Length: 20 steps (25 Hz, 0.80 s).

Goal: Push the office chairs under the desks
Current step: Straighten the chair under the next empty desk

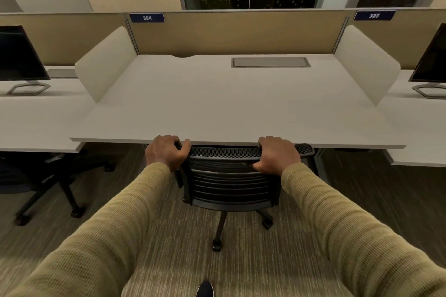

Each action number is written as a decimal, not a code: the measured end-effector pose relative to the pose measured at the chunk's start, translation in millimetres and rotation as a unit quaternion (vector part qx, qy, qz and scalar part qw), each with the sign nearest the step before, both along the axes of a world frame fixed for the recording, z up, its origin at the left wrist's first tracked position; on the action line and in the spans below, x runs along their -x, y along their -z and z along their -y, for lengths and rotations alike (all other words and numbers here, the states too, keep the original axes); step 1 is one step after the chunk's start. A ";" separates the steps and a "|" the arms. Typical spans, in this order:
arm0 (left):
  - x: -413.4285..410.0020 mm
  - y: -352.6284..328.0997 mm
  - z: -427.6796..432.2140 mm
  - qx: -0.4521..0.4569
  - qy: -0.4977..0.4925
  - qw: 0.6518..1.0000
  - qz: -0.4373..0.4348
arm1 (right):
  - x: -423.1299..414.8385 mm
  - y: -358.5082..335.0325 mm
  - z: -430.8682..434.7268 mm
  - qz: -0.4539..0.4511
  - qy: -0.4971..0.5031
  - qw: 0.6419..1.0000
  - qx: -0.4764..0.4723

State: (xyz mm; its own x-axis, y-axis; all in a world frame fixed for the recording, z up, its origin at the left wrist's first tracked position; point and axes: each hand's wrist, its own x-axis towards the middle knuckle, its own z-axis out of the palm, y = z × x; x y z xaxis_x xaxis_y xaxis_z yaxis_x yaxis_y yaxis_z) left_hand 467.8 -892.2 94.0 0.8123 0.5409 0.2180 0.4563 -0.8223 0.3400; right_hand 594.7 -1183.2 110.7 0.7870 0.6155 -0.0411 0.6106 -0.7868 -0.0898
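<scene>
Head view, single entry: office chair (229, 183) at the counter (229, 103).

Location: chair centred on the counter's near edge. The seat is hidden beneath the counter. The backrest's top rail is at that edge; whether it touches cannot be told. The castor base stands on the carpet (169, 236), just short of the counter's near edge.

Hands: left hand (166, 152) grips the rail's left corner, fingers curled over the top, thumb hooked on the near side. Right hand (277, 155) grips the rail toward its right end, fingers curled over, thumb lying along the back. Both are closed round the chair and hold nothing else.

Step in hand (judged): final seating of this chair, which appears nearly or fully home.
- Push evenly through both hands so the castors roll straight and the chair does not slew.
- Ease off as the backrest meets the counter.
- The knuckles sit just beside the counter's edge, so the fingers are better drawn back onto the rail's near face before contact, or they may be pinched.

Description: black frame, with a perforated mesh band along the top rail and horizontal slats below. A central column carries splayed legs ending in castors. It likely rolls freely on the low carpet.

Also noted: second chair (36, 176), dark, left of the counter. It seems to stand partly out from the neighbouring counter (36, 123) and is probably due next.
</scene>
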 end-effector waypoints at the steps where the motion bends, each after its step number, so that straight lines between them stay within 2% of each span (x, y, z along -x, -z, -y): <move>1: -10.6 0.5 -3.6 0.000 0.006 1.000 -0.005 | -8.9 0.3 -3.1 0.000 0.003 1.000 0.004; 6: -53.9 -0.2 -15.1 0.014 0.039 0.999 -0.032 | -45.0 -2.6 -11.9 0.002 0.017 1.000 0.016; 9: -62.7 5.6 -11.3 0.011 0.043 0.999 -0.015 | -55.9 0.1 -10.0 0.008 0.023 0.999 0.024; 13: -60.9 14.4 -0.8 -0.005 0.047 0.999 0.019 | -55.6 8.3 -0.5 0.023 0.031 0.999 0.021; 17: -65.0 13.6 -1.0 -0.012 0.056 0.998 0.000 | -54.5 6.9 0.3 0.029 0.052 0.998 0.024; 20: -59.7 13.6 -2.2 -0.013 0.061 0.998 -0.008 | -37.6 12.5 -1.9 0.078 0.090 0.993 -0.001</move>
